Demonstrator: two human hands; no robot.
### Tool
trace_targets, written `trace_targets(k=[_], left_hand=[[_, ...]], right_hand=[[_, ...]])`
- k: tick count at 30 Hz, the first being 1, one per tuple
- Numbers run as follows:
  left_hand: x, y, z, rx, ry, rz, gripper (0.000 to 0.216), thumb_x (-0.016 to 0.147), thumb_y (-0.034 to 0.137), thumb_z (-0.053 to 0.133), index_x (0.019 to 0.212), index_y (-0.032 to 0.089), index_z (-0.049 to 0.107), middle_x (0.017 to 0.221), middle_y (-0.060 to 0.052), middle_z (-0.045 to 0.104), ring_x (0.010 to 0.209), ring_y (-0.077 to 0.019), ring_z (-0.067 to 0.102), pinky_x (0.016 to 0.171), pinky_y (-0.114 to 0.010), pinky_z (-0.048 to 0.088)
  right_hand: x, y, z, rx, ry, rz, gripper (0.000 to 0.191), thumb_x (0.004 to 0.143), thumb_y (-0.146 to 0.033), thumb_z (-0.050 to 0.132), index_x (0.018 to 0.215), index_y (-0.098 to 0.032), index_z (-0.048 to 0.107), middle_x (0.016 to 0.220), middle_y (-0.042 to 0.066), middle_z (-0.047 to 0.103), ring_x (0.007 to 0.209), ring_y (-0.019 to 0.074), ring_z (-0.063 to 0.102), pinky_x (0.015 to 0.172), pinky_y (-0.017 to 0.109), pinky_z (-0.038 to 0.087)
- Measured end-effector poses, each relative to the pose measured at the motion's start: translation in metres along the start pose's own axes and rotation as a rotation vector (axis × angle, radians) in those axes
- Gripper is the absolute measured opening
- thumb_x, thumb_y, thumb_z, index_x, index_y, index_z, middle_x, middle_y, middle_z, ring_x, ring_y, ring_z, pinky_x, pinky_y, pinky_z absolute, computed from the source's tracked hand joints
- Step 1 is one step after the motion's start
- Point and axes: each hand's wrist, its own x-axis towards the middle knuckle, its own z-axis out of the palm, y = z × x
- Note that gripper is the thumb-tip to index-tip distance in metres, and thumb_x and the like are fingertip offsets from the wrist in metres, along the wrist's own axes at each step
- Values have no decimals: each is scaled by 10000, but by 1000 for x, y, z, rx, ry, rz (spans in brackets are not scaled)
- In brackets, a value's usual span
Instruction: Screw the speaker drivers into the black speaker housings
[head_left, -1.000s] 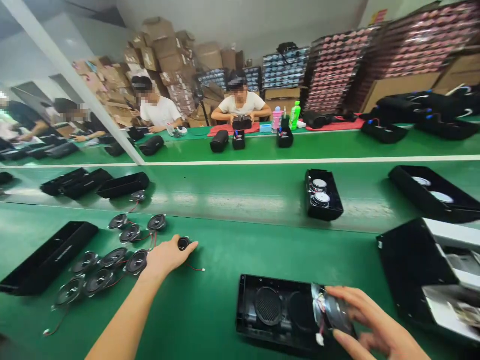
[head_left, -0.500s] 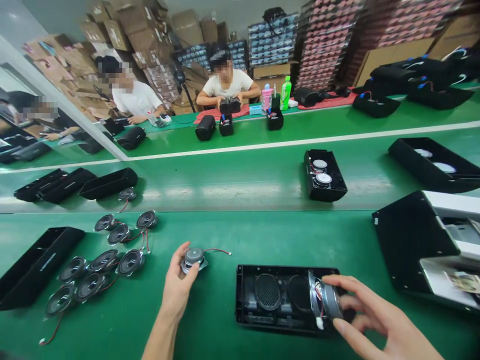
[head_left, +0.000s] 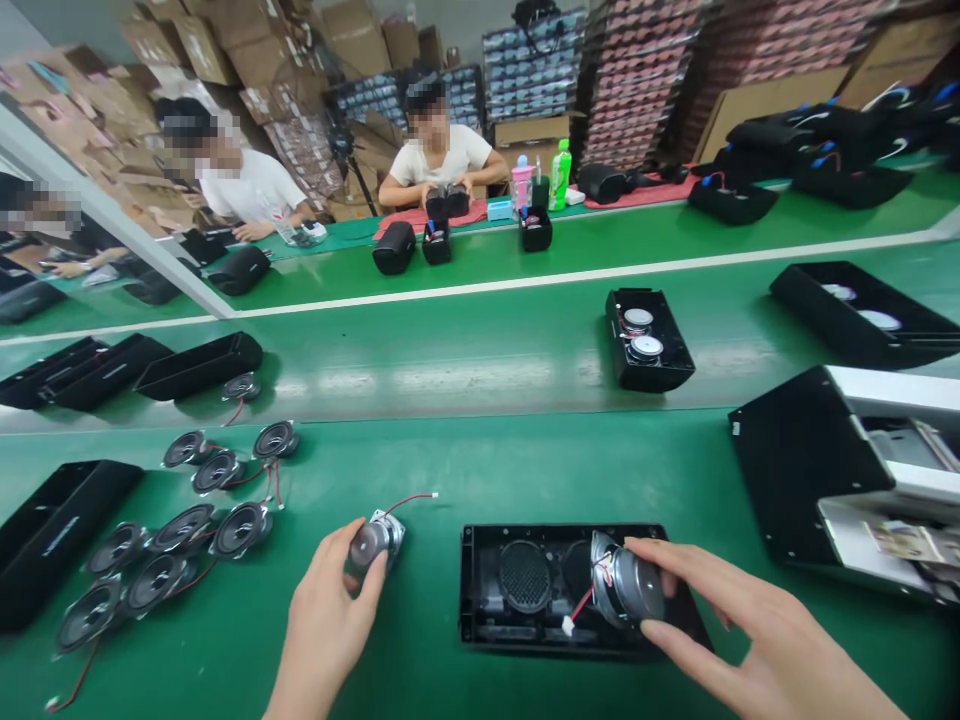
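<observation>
In my left hand (head_left: 334, 590) is a round speaker driver (head_left: 369, 545), its magnet end gripped between thumb and fingers and a red wire trailing to the right. My right hand (head_left: 739, 620) pinches a second speaker driver (head_left: 637, 585) by its magnet, tilted over the right half of a black speaker housing (head_left: 480, 640). A red wire with a white plug hangs from that driver. The housing lies open side up on the green bench, with a round grille (head_left: 525, 577) showing at its left. The housing's right end is partly hidden by my fingers.
Several loose speaker drivers (head_left: 240, 530) lie at left beside a long black case (head_left: 67, 530). A black box-shaped machine (head_left: 787, 450) stands at right. Beyond, a case with two drivers (head_left: 651, 375) sits on the green belt (head_left: 450, 370). Co-workers (head_left: 442, 150) sit across from me.
My left hand has turned its driver so the frame faces right. My right hand has moved the other driver slightly left and tilted it; its plug now hangs to the left. The view has shifted slightly.
</observation>
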Motion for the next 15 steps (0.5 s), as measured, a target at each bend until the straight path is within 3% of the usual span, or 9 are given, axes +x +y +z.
trace_targets(k=[2,3,5,7,11,13,15], left_hand=[[-5,11,-10,-98,-68,6,592,831,644,699,1288,269,722,1271,-117,774,905,-345,818,797,-512,716],[-8,19,-16,-166,-128,40,574,847,621,731,1323,302,727,1317,-100,767,974,-335,826,823,-467,727],[-14,42,-23,-278,-245,192,495,861,551,780,1320,368,763,1392,-72,747,1093,-330,816,868,-416,730],[-19,71,-22,-287,-342,370,418,853,497,796,1257,392,806,1354,-70,768,1064,-329,822,828,-410,739],[-23,113,1,-142,-553,576,442,844,338,766,1285,329,798,1264,-98,801,1039,-315,823,862,-423,731],[-24,118,16,-40,-563,691,471,849,279,731,1317,300,775,1283,-117,795,1056,-315,824,863,-407,728],[-26,115,29,67,-479,853,498,854,238,708,1351,260,740,1299,-139,793,1056,-320,831,839,-387,732]], right_hand=[[-1,2,-7,-6,-29,45,403,936,-538,765,1313,-400,790,1089,-11,833,894,219,827,796,262,693],[-3,5,-10,-5,-45,81,410,937,-553,761,1315,-398,792,1026,-8,827,845,210,822,743,244,688],[-9,13,-16,-11,-64,141,435,950,-585,740,1338,-394,783,935,-7,807,747,190,799,649,220,669],[-14,20,-18,-46,-58,149,448,969,-601,715,1363,-392,763,938,-9,806,744,193,797,633,231,672],[-17,16,-11,-126,14,27,427,975,-567,733,1346,-356,751,1096,18,825,949,246,820,731,279,700],[-13,7,-4,-139,-16,-47,396,981,-491,745,1347,-341,733,1150,21,819,1010,236,808,786,282,693],[-7,-2,1,-166,-56,-110,395,972,-416,753,1354,-332,705,1159,9,815,989,220,799,799,304,679]])
